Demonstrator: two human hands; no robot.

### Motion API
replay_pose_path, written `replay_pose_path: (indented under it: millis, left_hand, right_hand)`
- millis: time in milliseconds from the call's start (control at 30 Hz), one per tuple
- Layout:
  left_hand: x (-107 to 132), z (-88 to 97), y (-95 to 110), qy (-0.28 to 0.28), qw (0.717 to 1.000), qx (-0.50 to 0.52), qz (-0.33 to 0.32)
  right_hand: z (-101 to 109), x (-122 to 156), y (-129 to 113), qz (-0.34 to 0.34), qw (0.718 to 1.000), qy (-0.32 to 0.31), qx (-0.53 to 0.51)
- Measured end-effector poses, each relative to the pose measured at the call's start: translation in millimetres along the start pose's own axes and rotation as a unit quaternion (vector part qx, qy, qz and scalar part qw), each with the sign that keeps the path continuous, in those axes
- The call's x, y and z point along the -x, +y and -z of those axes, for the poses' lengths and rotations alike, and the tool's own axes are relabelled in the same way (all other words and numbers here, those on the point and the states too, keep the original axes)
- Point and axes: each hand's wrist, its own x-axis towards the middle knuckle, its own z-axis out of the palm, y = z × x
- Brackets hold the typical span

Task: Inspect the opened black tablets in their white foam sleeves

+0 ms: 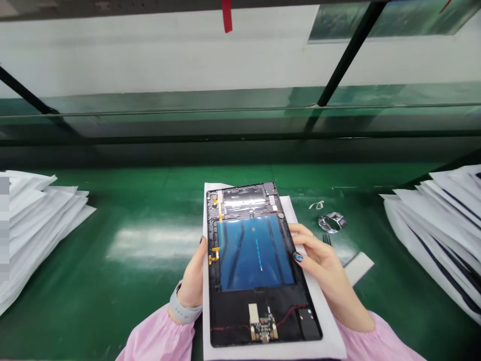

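Tablet [263, 271] points lengthwise away from me; left hand [192, 281] and right hand [328, 265] grasp its opposite long sides.

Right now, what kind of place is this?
Probably an electronics workshop or factory. The clues are the opened tablet-like device with its small circuit board showing, the long green worktop, and the piles of white pouches or sheets on both sides.
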Motion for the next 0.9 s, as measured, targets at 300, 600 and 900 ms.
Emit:
replay_pose_path:
  millis: [300, 600, 900]
  left_hand:
    - [-3.3, -9.8, 3.4, -0.006, 0.999, 0.036, 0.013]
    - [-3.4, -8.9, 4.8, -0.083, 0.996, 0.033, -0.001]
    - [7.7, 9.7, 8.9, 0.081, 0.996, -0.027, 0.003]
  right_hand:
    - [-4.6, -1.5, -3.9, 0.062, 0.997, 0.011, 0.034]
    - [-6.1, -1.2, -0.5, 0.076, 0.995, 0.027, 0.063]
    - [-8.1, -2.2, 7.5, -0.105, 0.989, 0.099, -0.031]
